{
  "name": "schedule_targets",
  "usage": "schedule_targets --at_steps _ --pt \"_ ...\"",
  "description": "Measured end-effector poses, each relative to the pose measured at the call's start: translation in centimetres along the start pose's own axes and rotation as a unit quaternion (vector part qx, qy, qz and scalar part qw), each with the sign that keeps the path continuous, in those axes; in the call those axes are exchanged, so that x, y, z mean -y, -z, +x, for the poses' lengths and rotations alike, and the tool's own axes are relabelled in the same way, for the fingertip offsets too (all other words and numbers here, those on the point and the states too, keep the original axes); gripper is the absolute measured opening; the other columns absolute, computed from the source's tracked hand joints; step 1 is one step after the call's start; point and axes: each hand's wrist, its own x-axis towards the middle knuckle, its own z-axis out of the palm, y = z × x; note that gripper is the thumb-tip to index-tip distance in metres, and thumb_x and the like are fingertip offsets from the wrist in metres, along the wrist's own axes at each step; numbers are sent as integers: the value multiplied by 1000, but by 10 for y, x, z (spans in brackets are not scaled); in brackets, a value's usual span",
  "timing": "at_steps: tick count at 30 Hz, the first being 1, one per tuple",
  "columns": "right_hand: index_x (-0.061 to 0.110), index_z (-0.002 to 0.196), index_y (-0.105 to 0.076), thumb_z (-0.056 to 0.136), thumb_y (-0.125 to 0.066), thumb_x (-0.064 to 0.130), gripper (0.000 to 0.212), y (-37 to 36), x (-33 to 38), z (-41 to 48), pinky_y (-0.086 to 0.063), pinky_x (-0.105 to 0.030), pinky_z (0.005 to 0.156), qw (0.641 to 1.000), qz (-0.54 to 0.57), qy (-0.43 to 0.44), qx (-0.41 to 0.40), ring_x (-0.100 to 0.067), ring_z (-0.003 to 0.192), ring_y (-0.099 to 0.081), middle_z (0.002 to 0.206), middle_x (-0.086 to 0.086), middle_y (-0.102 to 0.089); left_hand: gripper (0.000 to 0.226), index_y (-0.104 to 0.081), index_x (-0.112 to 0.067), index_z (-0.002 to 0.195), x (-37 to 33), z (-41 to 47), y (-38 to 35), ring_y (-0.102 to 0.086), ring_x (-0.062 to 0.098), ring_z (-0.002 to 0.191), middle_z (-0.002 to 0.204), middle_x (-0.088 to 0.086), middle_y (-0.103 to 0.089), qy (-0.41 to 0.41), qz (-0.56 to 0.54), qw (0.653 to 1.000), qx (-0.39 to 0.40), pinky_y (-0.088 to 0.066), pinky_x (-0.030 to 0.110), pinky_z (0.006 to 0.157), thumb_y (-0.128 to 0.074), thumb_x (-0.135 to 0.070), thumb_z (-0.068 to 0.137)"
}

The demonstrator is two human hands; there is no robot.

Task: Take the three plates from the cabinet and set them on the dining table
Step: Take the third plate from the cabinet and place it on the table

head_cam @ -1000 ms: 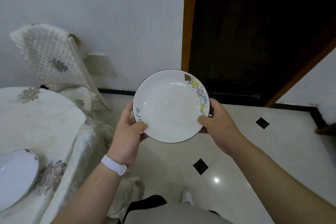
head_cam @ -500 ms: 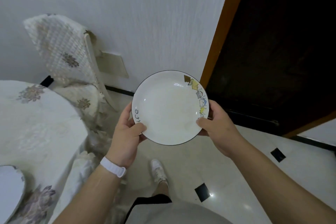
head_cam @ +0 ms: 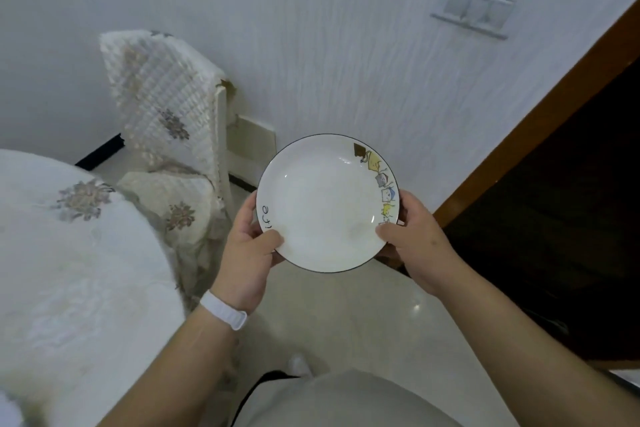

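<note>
I hold a white plate (head_cam: 325, 204) with a thin dark rim and small cartoon figures along its right edge, level in front of my chest. My left hand (head_cam: 247, 253), with a white wristband, grips its lower left edge. My right hand (head_cam: 417, 243) grips its lower right edge. The round dining table (head_cam: 69, 270), under a white flowered cloth, lies to my left, apart from the plate. A pale sliver at the bottom left corner (head_cam: 8, 409) could be another plate on the table; I cannot tell.
A chair (head_cam: 166, 121) with a quilted white cover stands between the table and the wall. A dark doorway (head_cam: 554, 211) with a brown frame opens on the right. Light switches (head_cam: 476, 9) sit on the white wall. Glossy pale floor tiles lie below.
My view has swung left: the doorway slid to the right and the table and chair came nearer. The plate on the table has slipped almost out of view. My grip on the held plate is unchanged.
</note>
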Motion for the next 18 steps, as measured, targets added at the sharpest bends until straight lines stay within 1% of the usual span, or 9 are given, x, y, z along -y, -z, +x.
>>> schedule_targets --at_steps 1,3,6,9,12,14,15,17,18 --pt "32 117 -55 91 -52 -9 49 -6 3 9 -59 -27 65 1000 1 0 12 -6 88 -71 115 7 -67 69 -58 -43 116 -4 4 5 -66 9 84 97 -12 -71 -6 -2 1000 -8 -56 32 61 -48 2 64" --pt "27 122 -54 91 -51 -9 48 -19 8 26 -60 -29 68 999 4 1 43 -11 93 -71 118 3 -67 69 -58 -43 115 -13 11 15 -66 11 86 96 -12 -71 -16 -11 999 -28 -56 33 62 -47 6 68" --pt "25 122 -55 89 -50 -10 48 -40 17 54 -60 -34 71 996 8 4 84 -18 100 -69 119 1 -67 69 -58 -38 116 -25 21 28 -66 18 88 101 -5 -72 -31 -31 996 -73 -56 32 61 -48 12 70" --pt "21 128 -55 87 -50 -11 52 -62 21 84 -61 -37 72 992 5 -3 124 -21 103 -69 119 1 -68 71 -57 -33 119 -33 28 43 -67 17 87 100 -3 -73 -45 -30 991 -125 -57 30 62 -37 23 80" --pt "25 127 -56 87 -50 -10 54 -88 23 118 -60 -38 71 984 -9 -8 176 -22 105 -68 119 3 -68 72 -54 -34 124 -37 36 59 -70 15 89 100 -9 -74 -47 -43 982 -177 -58 31 65 -38 22 82" --pt "27 125 -57 87 -50 -11 54 -108 25 141 -61 -37 70 978 -18 -11 210 -19 103 -69 115 5 -70 71 -55 -38 120 -40 45 69 -70 15 89 98 -12 -74 -41 -43 973 -223 -57 31 64 -39 20 82" --pt "27 125 -57 87 -49 -12 55 -118 27 152 -61 -37 69 973 -19 -13 230 -18 101 -70 113 6 -71 72 -55 -39 120 -41 50 73 -70 17 91 100 -11 -74 -38 -44 967 -248 -57 33 65 -40 19 82" --pt "29 122 -58 87 -48 -13 55 -138 31 177 -61 -34 67 963 -25 -18 269 -17 99 -70 113 6 -71 74 -53 -38 127 -44 63 81 -66 25 99 111 -3 -70 -36 -52 954 -293 -56 40 70 -42 18 81" --pt "30 119 -58 87 -48 -13 54 -147 34 190 -61 -34 67 957 -31 -21 286 -17 99 -70 113 5 -70 74 -52 -37 130 -46 70 83 -65 27 100 114 0 -68 -35 -54 947 -316 -55 40 70 -42 18 80"
